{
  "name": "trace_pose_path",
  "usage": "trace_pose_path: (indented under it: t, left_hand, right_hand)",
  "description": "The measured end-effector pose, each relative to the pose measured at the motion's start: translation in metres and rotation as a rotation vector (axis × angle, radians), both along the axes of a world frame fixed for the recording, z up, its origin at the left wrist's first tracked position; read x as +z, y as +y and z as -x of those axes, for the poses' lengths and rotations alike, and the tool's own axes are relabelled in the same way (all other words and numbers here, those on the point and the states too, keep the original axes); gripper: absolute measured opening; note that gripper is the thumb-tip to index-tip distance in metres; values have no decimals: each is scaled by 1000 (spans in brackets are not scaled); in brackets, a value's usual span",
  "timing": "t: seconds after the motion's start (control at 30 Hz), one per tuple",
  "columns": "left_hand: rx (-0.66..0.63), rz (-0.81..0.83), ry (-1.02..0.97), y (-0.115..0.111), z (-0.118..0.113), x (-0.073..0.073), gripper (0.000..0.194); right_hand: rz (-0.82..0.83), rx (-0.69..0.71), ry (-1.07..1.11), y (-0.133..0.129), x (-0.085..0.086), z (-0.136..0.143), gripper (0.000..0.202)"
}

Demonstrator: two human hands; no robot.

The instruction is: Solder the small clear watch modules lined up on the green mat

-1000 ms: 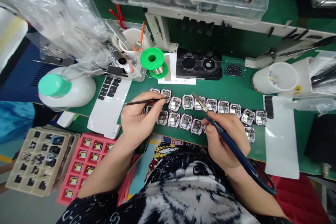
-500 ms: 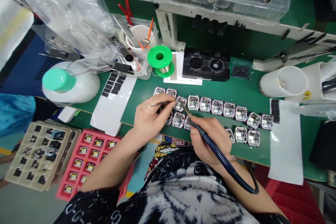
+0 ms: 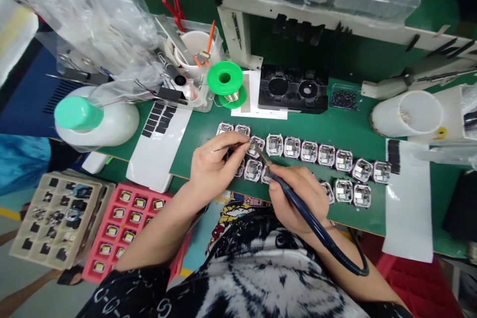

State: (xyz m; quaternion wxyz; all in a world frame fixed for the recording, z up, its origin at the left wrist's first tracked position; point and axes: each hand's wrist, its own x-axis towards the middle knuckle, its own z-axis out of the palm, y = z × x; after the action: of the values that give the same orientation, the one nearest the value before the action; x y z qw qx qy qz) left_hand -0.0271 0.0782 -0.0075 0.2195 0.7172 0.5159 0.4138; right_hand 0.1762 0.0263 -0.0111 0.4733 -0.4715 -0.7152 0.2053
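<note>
My left hand (image 3: pixel 212 166) is closed around slim dark tweezers (image 3: pixel 228 147), fingertips at the edge of an open watch case (image 3: pixel 255 147) with a circuit board inside. In my right hand (image 3: pixel 301 196) is a soldering iron (image 3: pixel 303 213) with a dark blue handle, gripped like a pen. Its metal tip reaches into that same watch case; whether it touches the board I cannot tell. Similar open cases stand in two rows on the green bench, such as a case (image 3: pixel 275 145) just right of the iron's tip. My hands hide parts of the front row.
Behind the rows stand a green solder spool (image 3: pixel 225 78), a black fixture (image 3: pixel 293 88) and a small clear tray of dark bits (image 3: pixel 343 98). A white bottle (image 3: pixel 115 119) is left; a white cup (image 3: pixel 410 114) is right. Pink tray (image 3: pixel 124 218) and beige tray (image 3: pixel 55 218) lie lower left.
The camera view has shifted slightly. Both hands, the tweezers and the iron keep their places at the same watch case. More of another person's limb shows at the lower left.
</note>
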Motion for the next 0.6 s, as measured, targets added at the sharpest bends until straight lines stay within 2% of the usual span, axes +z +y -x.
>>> trace_pose_path:
  t: [0.6]
  left_hand:
    - [29,17,18,-1,-2,1,11]
  right_hand:
    - [11,-16,-26,0,2,-1,35]
